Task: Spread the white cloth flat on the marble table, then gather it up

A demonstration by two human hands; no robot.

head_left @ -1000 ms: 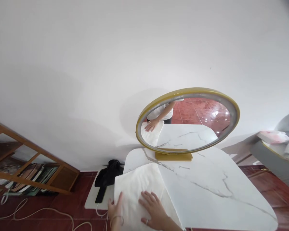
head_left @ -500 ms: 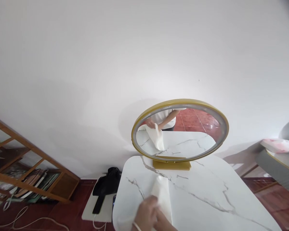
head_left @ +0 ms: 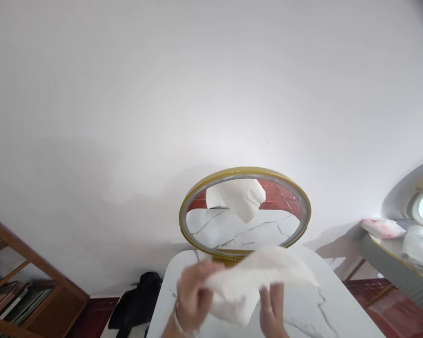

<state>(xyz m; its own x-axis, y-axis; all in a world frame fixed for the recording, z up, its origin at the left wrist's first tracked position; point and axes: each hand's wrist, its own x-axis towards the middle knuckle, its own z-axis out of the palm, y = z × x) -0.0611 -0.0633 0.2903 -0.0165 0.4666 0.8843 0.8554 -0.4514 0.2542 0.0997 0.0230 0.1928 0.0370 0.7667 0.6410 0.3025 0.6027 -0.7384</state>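
Note:
A thin white cloth (head_left: 246, 286) is spread in the air between my hands, above the white marbled tabletop (head_left: 303, 324). My left hand (head_left: 193, 295), with a band at its wrist, pinches the cloth's left edge. From below, my right hand (head_left: 273, 307) has its fingers on the cloth near its middle; the cloth's right part fans out past it. Motion blurs both hands and cloth. Behind them stands an oval, gold-framed mirror (head_left: 245, 227), which reflects the raised cloth. The cloth partly covers the mirror's base.
A wooden shelf (head_left: 35, 263) with books leans in at the lower left. Beside the table lies a black bag (head_left: 136, 300). To the right, another table (head_left: 391, 263) holds a pink-and-white packet (head_left: 382, 227). A white wall (head_left: 197, 84) rises behind.
The cloth, folded narrow on the tabletop before, is now lifted and opened out. My hands, close together earlier, have moved up and apart. The view has tilted upward and turned slightly right.

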